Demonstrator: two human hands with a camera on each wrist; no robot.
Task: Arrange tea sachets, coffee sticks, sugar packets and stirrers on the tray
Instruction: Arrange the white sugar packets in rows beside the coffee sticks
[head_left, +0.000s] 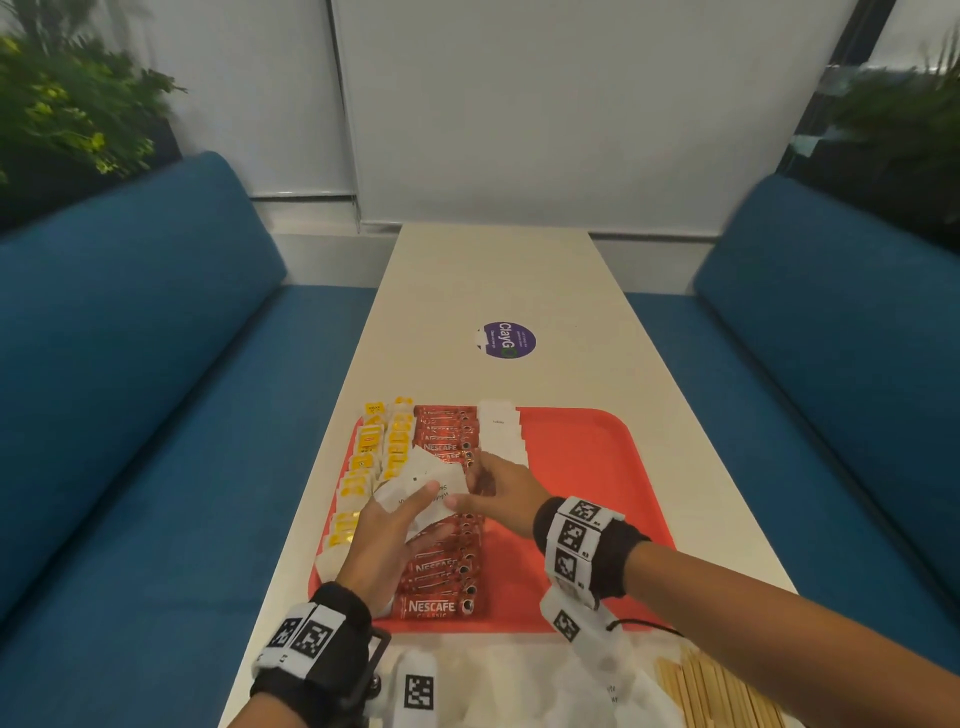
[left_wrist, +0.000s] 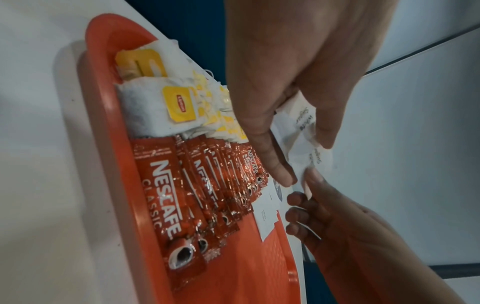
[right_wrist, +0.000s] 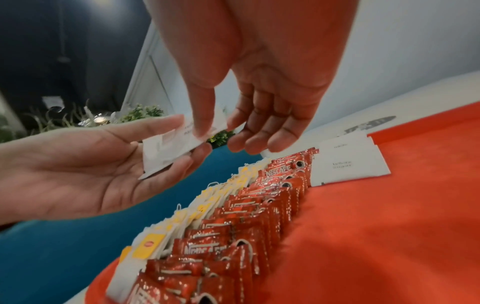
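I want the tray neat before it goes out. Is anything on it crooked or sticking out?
The far tea bags and sugar packets poke over the tray rim; the coffee sticks lie straight.

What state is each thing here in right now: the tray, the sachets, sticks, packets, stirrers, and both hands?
Red tray: on the table, right part bare.
Lipton tea sachets: two overlapping rows at the tray's left edge.
Nescafe coffee sticks: one overlapping row beside the tea.
Sugar packets on tray: short row, far end only.
Sugar packets in hand: fanned bundle above the tray.
Wooden stirrers: off the tray, on the table.
Left hand: holds the bundle.
Right hand: pinches one packet.
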